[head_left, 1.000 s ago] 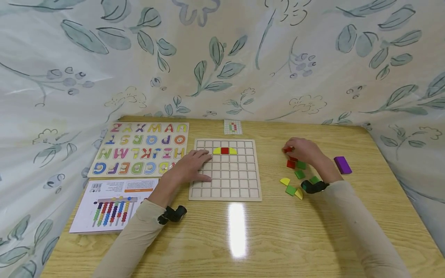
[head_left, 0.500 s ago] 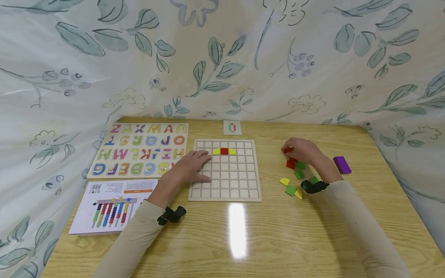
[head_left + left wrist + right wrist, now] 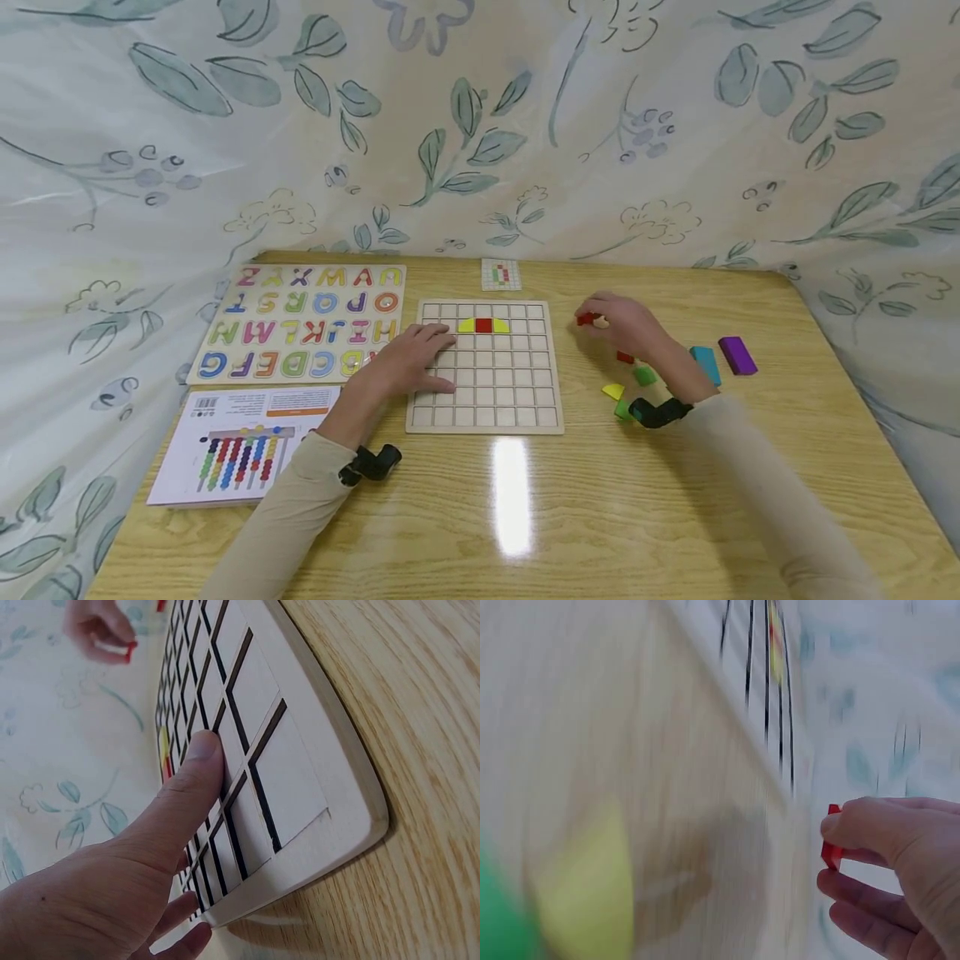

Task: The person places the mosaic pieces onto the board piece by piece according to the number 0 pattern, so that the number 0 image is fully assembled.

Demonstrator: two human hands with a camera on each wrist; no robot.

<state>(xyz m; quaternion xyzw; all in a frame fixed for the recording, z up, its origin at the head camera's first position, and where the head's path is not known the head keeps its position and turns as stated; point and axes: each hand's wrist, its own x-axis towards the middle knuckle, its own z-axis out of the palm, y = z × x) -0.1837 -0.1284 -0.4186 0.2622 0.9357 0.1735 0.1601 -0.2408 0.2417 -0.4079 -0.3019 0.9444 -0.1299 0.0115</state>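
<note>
A wooden grid board [image 3: 495, 392] lies in mid-table. Near its far edge a red square tile [image 3: 483, 326] sits in a cell between two yellow rounded tiles [image 3: 501, 327]. My left hand [image 3: 408, 362] rests at the board's left side, thumb lying over the cells in the left wrist view. Right of the board, my right hand [image 3: 628, 323] is raised above the table. It pinches a red tile [image 3: 831, 838] between thumb and fingers. Below that hand lie another red tile [image 3: 625, 357], green tiles [image 3: 645, 376] and a yellow tile [image 3: 612, 391], partly hidden by the wrist.
Teal [image 3: 705, 365] and purple [image 3: 738, 356] blocks stand at the right. A pattern card [image 3: 501, 274] lies beyond the board. To the left are an alphabet puzzle [image 3: 300, 321] and a white box [image 3: 176, 467] with an abacus picture. A floral cloth [image 3: 480, 192] hangs behind.
My right hand has lifted off the tile pile and moved left toward the board with a red tile. The teal block has come into view. My left hand stays put.
</note>
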